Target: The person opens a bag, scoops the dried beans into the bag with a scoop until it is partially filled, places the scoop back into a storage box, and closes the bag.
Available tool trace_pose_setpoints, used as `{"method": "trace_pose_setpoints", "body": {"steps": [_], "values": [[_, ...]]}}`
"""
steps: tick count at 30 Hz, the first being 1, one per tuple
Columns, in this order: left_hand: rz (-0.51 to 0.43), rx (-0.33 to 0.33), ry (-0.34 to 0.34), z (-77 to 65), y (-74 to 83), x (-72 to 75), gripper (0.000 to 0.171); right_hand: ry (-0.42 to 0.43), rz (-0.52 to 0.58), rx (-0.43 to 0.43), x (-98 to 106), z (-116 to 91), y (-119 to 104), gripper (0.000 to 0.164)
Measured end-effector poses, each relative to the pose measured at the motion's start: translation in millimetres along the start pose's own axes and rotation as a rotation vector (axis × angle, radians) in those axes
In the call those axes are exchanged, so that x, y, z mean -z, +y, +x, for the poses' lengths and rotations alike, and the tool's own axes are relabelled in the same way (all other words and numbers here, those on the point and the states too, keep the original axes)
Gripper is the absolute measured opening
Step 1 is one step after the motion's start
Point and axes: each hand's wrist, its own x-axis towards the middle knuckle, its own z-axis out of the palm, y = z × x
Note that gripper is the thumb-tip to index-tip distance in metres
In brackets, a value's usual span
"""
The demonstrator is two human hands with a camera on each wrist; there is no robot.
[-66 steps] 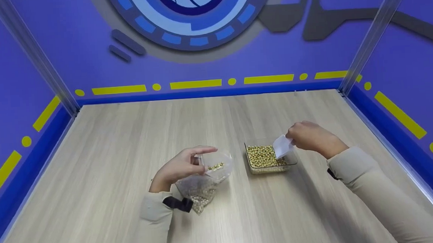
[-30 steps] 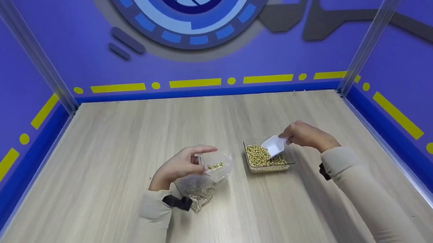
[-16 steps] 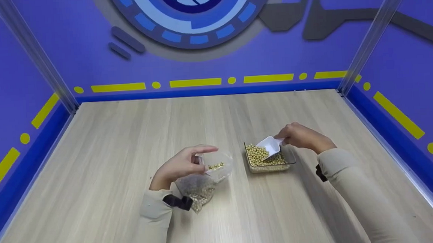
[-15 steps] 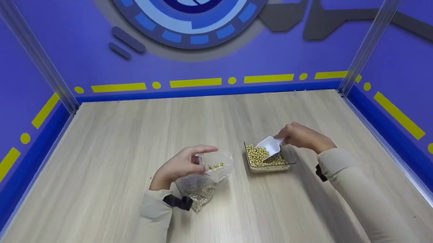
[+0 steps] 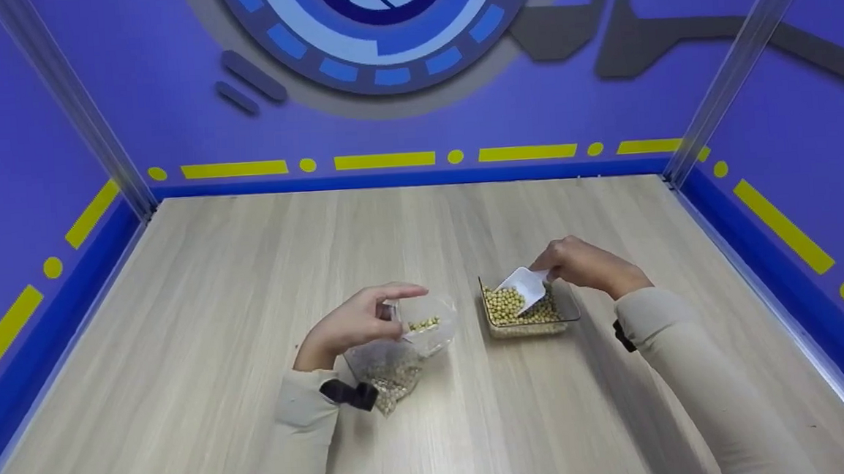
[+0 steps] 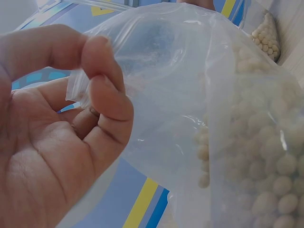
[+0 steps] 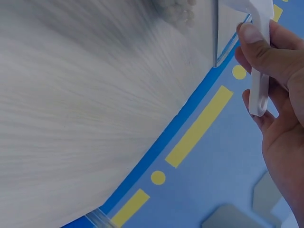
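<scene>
My left hand (image 5: 361,320) pinches the edge of a clear plastic bag (image 6: 166,95) and keeps its mouth spread. Round yellowish dried beans (image 6: 266,199), perhaps soybeans, fill the bag's lower part, which rests on the table. To the right stands a clear rectangular container (image 5: 530,329) partly filled with the same beans (image 5: 503,305). My right hand (image 5: 586,265) grips the handle of a white scoop (image 5: 526,285) at the container's far right. The scoop's bowl is tilted, its lower edge in the beans. In the right wrist view the scoop's handle (image 7: 259,88) lies between thumb and fingers.
A light wood-grain table (image 5: 248,277) carries everything. Blue panels with yellow marks (image 5: 384,161) close off its back and both sides. The bag and the container stand a short gap apart.
The scoop has moved left and down into the beans inside the container, with my right hand following left. My left hand and the bag stay where they were.
</scene>
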Motion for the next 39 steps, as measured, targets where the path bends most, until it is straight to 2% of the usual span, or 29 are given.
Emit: {"method": "trace_pose_setpoints", "body": {"steps": [7,12,16,27,39], "values": [[0.011,0.01,0.005,0.8,-0.5,-0.2,0.063,0.0,-0.002,0.016,-6.7,-2.3,-0.3,0.031],[-0.002,0.019,-0.002,0.7,0.1,-0.4,0.063,-0.013,-0.005,0.04,-10.0,-5.5,0.4,0.036],[-0.014,0.019,-0.009,0.4,0.5,-0.9,0.065,-0.019,0.031,0.04,-11.4,-7.8,-0.2,0.038],[0.006,0.021,-0.006,1.3,-2.0,-0.3,0.063,-0.076,0.104,-0.004,-13.7,-14.9,-0.4,0.035],[-0.007,0.026,-0.005,1.8,-1.9,-0.8,0.063,-0.173,0.193,-0.091,-9.5,-17.2,-1.5,0.028]]}}
